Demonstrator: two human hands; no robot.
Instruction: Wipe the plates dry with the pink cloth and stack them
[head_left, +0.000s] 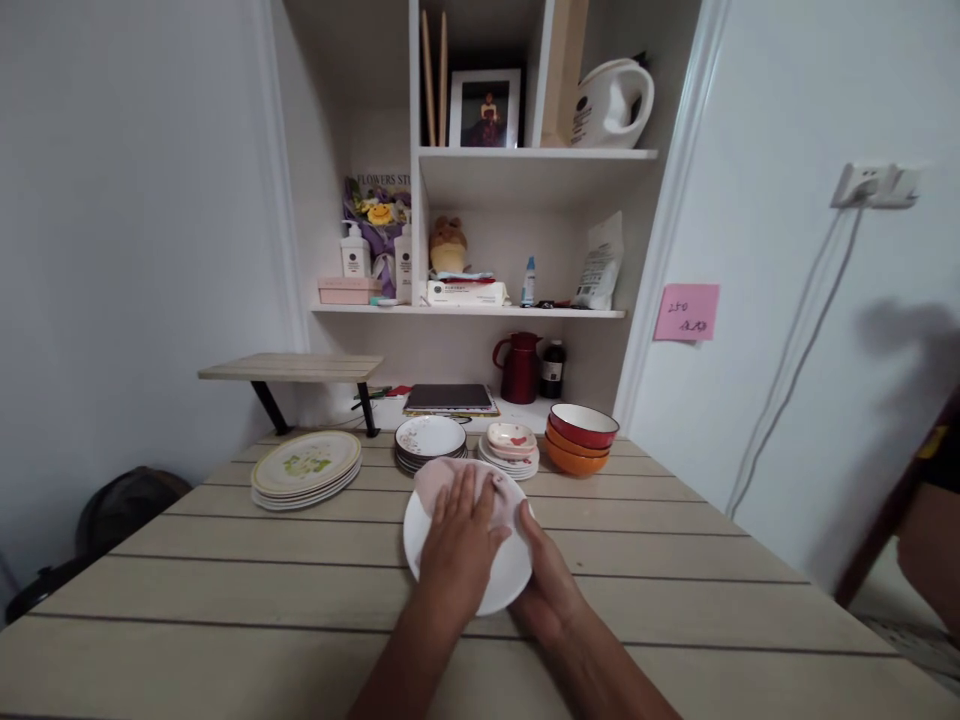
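Observation:
A white plate rests on the wooden table in front of me, with a pale pink cloth spread over its far half. My left hand lies flat on the cloth and plate, fingers stretched out. My right hand grips the plate's lower right rim, thumb on top of the edge.
Behind the plate stand a stack of green-patterned plates, a stack of smaller plates, small dishes and red and orange bowls. A low wooden riser and wall shelves lie beyond. Part of another person shows at the right edge.

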